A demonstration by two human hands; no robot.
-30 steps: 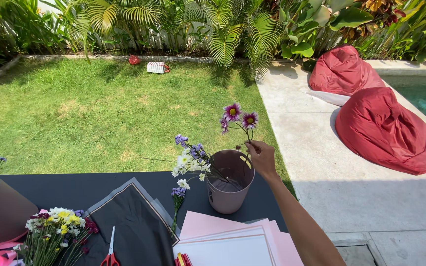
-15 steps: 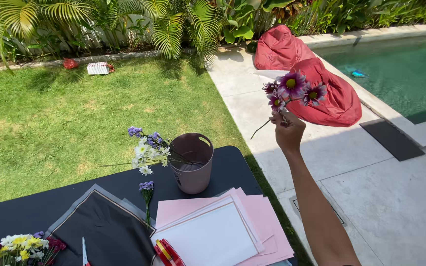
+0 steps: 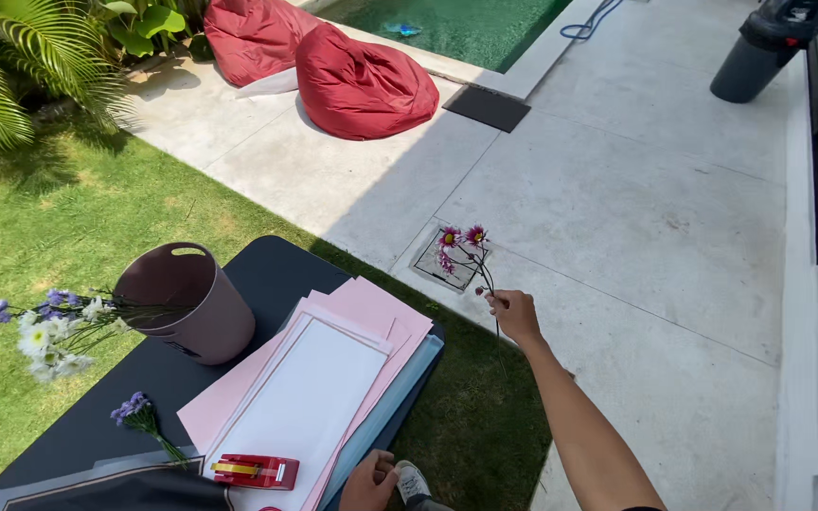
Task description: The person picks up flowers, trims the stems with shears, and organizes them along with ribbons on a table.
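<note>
The right hand (image 3: 515, 312) pinches the purple daisy stems (image 3: 466, 254) out over the paving, away from the table's (image 3: 267, 270) right edge; the left hand (image 3: 368, 483), loosely curled, holds nothing by the near edge. The stems next need a gentle carry.

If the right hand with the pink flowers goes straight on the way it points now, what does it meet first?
The right hand, shut on the pink flowers, points away over the paving. The way looks free; further off lies the pool edge, though depth is unclear.
</note>
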